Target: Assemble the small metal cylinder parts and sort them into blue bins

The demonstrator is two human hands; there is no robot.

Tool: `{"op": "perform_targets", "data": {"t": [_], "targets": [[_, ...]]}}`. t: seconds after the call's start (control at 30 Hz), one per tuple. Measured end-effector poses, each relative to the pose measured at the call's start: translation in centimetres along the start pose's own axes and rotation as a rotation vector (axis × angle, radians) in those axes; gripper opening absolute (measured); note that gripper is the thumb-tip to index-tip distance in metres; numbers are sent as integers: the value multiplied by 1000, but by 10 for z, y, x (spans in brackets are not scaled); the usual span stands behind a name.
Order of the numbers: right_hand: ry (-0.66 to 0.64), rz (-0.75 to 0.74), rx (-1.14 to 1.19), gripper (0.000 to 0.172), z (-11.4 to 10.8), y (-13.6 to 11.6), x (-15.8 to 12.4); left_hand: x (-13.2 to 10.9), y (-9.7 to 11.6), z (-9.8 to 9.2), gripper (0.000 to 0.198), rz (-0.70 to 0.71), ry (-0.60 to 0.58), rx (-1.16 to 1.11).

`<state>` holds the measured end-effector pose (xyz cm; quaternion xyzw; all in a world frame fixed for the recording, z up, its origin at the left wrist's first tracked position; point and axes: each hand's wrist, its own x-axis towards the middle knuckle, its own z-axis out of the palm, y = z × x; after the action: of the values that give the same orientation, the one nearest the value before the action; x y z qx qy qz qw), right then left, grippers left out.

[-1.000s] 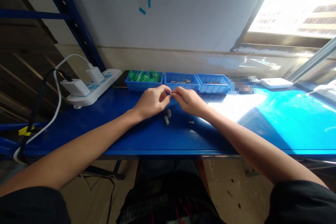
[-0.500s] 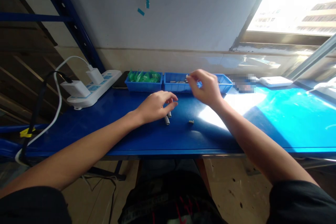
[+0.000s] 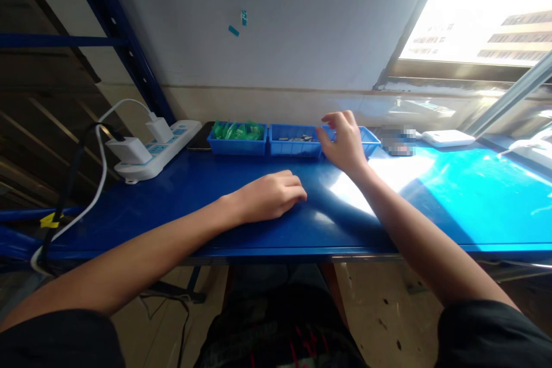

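My left hand (image 3: 273,195) lies palm down on the blue bench top (image 3: 181,195), its fingers curled together. The small metal pieces that lay there are hidden beneath it. My right hand (image 3: 345,144) reaches over the rightmost of three small blue bins (image 3: 373,137) at the back of the bench. Its fingers are apart and bent, with nothing visible in them. The middle bin (image 3: 276,148) holds small grey metal parts. The left bin (image 3: 237,146) holds green plastic pieces.
A white power strip (image 3: 161,149) with two white chargers and cables sits at the back left. A dark phone (image 3: 199,137) lies behind the left bin. A flat white device (image 3: 446,138) lies by the window. A blue rack post (image 3: 125,46) rises at left.
My hands parted from a shared pinch. The right hand went up to the bins and shifted right. The left hand dropped onto the bench and now covers the loose metal pieces.
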<state>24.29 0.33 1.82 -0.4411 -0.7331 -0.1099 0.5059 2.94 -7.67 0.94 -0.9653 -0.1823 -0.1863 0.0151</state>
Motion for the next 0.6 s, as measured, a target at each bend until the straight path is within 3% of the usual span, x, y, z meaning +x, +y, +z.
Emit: {"op": "perform_targets", "data": {"t": [0.17, 0.33, 0.47, 0.6], "targets": [[-258, -160, 160, 15, 14, -42, -21, -6, -25, -11, 22, -225, 270, -48], [-412, -178, 210, 17, 17, -49, -28, -10, -40, -12, 16, -436, 388, -145], [-452, -212, 208, 18, 13, -49, -26, -7, -38, -7, 22, -584, 437, -406], [-420, -209, 190, 20, 13, -53, -28, -4, -36, 0, 35, -646, 469, -625]]}}
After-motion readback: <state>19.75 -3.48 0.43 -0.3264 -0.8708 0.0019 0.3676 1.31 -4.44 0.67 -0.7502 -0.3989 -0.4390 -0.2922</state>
